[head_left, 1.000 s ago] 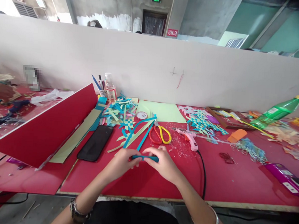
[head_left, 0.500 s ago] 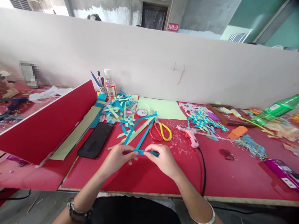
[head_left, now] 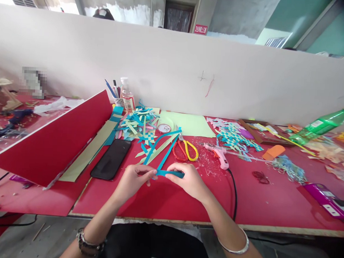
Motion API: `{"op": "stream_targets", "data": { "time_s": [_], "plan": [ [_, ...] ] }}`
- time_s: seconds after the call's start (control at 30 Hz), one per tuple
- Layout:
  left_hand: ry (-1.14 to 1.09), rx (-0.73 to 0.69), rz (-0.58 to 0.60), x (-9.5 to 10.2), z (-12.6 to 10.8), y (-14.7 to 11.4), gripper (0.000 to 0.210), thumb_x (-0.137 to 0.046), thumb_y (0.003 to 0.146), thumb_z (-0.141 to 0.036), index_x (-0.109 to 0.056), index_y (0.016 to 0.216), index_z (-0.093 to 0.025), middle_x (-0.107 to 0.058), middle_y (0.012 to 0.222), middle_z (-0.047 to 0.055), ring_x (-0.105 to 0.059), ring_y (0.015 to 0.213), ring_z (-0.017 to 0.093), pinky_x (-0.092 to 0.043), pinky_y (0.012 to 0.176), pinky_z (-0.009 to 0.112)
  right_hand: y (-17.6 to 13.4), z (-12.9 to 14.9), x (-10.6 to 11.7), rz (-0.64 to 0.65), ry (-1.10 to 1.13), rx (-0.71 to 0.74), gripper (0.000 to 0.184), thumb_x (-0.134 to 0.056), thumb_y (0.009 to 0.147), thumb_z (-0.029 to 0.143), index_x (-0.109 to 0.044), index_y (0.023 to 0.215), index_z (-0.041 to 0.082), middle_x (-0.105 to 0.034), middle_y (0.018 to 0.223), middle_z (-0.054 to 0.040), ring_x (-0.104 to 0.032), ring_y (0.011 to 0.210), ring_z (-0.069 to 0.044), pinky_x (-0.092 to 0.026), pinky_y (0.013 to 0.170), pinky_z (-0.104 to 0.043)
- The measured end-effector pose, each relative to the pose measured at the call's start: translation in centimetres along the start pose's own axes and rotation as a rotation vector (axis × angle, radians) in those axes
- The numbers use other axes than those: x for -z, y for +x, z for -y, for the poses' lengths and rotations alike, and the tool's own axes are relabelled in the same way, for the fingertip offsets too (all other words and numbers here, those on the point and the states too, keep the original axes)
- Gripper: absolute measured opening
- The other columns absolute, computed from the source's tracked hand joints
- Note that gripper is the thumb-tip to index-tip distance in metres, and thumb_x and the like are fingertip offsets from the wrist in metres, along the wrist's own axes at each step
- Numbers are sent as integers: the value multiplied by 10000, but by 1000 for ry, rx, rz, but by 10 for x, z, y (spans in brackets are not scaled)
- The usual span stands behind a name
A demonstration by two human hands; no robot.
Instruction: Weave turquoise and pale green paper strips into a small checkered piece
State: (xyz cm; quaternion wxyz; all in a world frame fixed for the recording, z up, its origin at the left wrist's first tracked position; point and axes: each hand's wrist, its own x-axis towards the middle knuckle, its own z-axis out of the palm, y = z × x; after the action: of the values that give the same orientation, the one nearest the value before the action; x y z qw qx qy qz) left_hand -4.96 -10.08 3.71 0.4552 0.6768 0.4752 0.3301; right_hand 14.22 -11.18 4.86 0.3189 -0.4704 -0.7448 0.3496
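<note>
A blue paper strip is stretched sideways between my two hands, just above the red table. My left hand pinches its left end between thumb and fingers. On the right, my right hand grips the strip, and a darker end of it shows by the fingers. Beyond my hands lie more blue strips and pale green strips. Scissors with one red and one yellow handle rest just past my right hand. A roll of tape lies behind the strips.
A black phone lies left, beside a standing red board. A pink glue gun with a black cord is to the right. Piles of cut paper, a clear bottle and a tilted green bottle stand farther back.
Slightly more of the blue strip shows between my hands. Both hands keep their grip in nearly the same place, and the view has shifted a little.
</note>
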Motion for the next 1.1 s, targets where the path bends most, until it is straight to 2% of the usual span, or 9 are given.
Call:
{"op": "stream_targets", "data": {
  "time_s": [0.33, 0.6, 0.73, 0.87, 1.1],
  "plan": [
    [-18, -36, -61, 3, 3, 1, 276, -525, 726, -371, -637, 625, -139, -635, 586, 8, -499, 431, 77, -398, 476, 180, 2, -6, 5, 103, 45, -36, 162, -526, 746, 319, -590, 803, 182, -609, 752, 6, -533, 693, -120, -388, 628, -211],
    [-7, -27, -109, 6, 4, -1, 266, -545, 705, -379, -642, 646, -139, -612, 542, 11, -503, 446, 91, -401, 468, 185, 1, -12, 9, 70, 36, -60, 156, -509, 754, 319, -574, 761, 177, -571, 701, 12, -500, 648, -110, -373, 595, -213],
    [-27, 28, -125, 5, 3, -1, 273, -565, 682, -393, -633, 630, -134, -610, 544, 12, -469, 405, 77, -383, 432, 183, -1, -15, 11, 74, 38, -69, 148, -526, 742, 322, -567, 771, 183, -551, 688, 21, -478, 623, -101, -362, 574, -209],
    [-60, 80, -137, 3, 3, -1, 287, -573, 667, -404, -634, 634, -126, -610, 553, 12, -407, 344, 51, -328, 362, 173, -2, -16, 14, 84, 51, -82, 149, -542, 729, 322, -569, 777, 184, -556, 689, 23, -485, 619, -99, -365, 571, -205],
    [-98, 88, -157, 5, 7, 0, 284, -575, 668, -402, -628, 621, -128, -616, 563, 13, -417, 355, 48, -339, 372, 166, -5, -18, 22, 52, 17, -89, 124, -547, 724, 295, -592, 762, 186, -596, 731, 14, -521, 685, -118, -380, 625, -215]
  ]
}}
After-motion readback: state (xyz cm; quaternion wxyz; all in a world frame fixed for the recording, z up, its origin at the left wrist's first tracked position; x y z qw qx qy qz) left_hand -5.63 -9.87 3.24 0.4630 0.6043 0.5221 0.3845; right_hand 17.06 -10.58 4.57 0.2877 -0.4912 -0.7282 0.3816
